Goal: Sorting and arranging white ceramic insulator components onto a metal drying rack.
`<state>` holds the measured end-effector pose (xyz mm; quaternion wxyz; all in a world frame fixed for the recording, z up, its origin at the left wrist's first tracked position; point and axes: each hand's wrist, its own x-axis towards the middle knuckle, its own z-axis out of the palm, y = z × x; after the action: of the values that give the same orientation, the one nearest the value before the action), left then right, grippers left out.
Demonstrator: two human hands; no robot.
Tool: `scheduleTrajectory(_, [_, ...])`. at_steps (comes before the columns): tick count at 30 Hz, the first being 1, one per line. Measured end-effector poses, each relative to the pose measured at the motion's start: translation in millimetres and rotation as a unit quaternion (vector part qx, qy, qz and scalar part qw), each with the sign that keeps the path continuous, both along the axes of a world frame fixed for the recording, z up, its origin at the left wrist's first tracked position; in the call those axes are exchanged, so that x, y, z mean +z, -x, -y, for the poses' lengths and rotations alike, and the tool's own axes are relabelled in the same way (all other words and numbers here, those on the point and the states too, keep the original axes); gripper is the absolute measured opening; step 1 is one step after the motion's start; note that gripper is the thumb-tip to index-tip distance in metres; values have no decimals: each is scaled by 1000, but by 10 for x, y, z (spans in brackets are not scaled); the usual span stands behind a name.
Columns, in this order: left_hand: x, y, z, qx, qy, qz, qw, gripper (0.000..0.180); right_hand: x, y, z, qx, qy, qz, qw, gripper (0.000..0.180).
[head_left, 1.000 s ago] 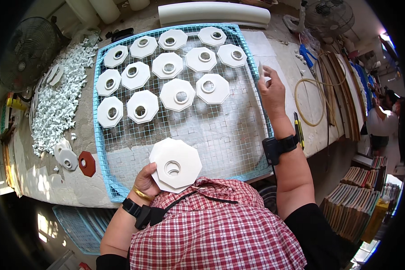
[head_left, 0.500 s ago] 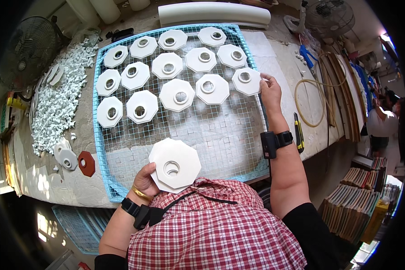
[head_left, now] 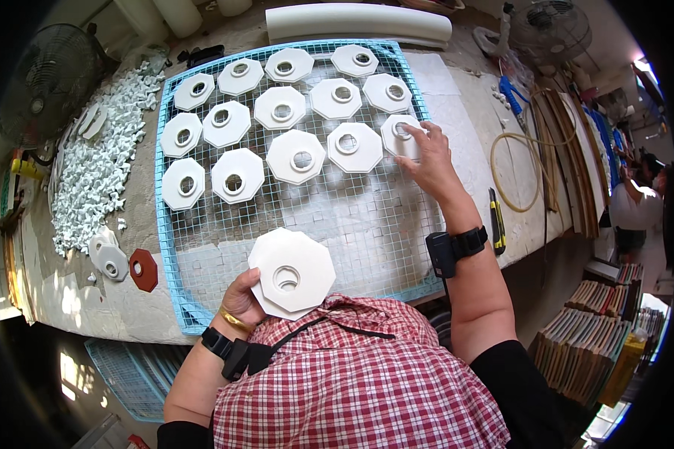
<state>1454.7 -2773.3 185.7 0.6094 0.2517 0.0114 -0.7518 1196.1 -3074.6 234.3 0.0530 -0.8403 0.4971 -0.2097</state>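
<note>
My left hand (head_left: 241, 296) grips two stacked white octagonal plates (head_left: 311, 262) by their left edge, in front of the checked apron. Each has a round hole, and the lower one shows along the rim. At the right end of the nearest row, my right hand (head_left: 430, 159) has its thumb and fingers around the right side of another white octagonal plate (head_left: 394, 139); its fingers cover part of this plate. Several similar plates, such as one with a raised ring (head_left: 296, 158), lie in rows on a blue wire mesh rack (head_left: 329, 254).
A heap of small white pieces (head_left: 101, 165) covers the table's left side, near a reddish-brown octagonal piece (head_left: 144, 271). Right of the rack lie a yellow-and-black utility knife (head_left: 497, 221) and a looped hose (head_left: 502, 191). Behind it is a white roll (head_left: 358, 25).
My right hand has shifted left, from the plate's right edge to around its right side. That plate sits slightly farther left. My left hand keeps its plates in place.
</note>
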Motion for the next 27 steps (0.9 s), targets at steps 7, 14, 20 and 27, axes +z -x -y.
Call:
scheduleTrajectory(7, [-1,3,-7,-2,2,0,1000,79,-115,-52,15,-11,2,-10,1000,52])
scheduleTrajectory(14, [-59,-4,-45,-4,3,7,1000,79,-141,-198,-60,-35,-4,-15,999,44])
scheduleTrajectory(20, [-74,-65,-64,-13,6,-8,1000,73,-139,-313,-62,-31,-20,-37,999,41])
scheduleTrajectory(27, [8,-53,-137,3,-11,-20,1000,77,452,-580,-994,236,-193,113,946,38])
